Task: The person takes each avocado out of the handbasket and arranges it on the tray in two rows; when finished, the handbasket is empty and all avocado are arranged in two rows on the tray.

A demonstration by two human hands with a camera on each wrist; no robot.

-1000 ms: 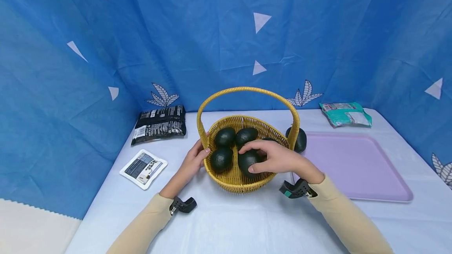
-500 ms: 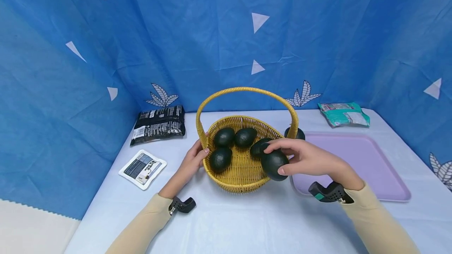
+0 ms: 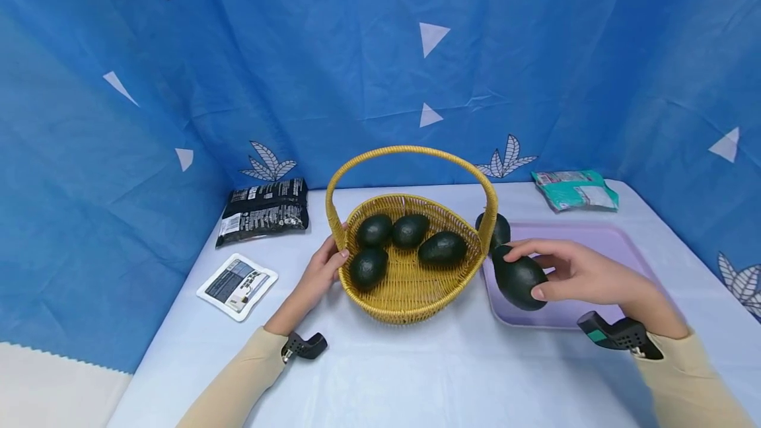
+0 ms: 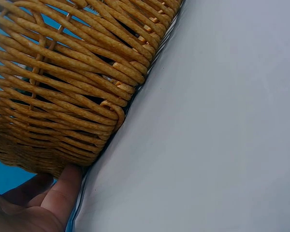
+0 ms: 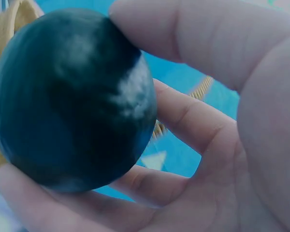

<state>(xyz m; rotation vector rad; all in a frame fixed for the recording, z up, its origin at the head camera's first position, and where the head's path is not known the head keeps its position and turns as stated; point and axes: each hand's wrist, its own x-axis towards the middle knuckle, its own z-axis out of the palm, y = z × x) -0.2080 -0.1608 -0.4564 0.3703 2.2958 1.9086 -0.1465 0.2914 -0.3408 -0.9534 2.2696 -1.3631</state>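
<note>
Carried clear of the yellow basket point(image 3: 410, 296) since the earlier frame, one avocado point(image 3: 517, 284) hangs over the purple tray point(image 3: 612, 243) at the basket's three o'clock, pinched by fingers of the right hand point(image 3: 577, 276); the left hand point(image 3: 322, 268) grips the rim at nine.

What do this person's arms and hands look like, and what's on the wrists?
Beige sleeves reach the wrists, where curved black devices are worn; the right one bears a green patch. The left hand and right hand are bare, without gloves.
</note>
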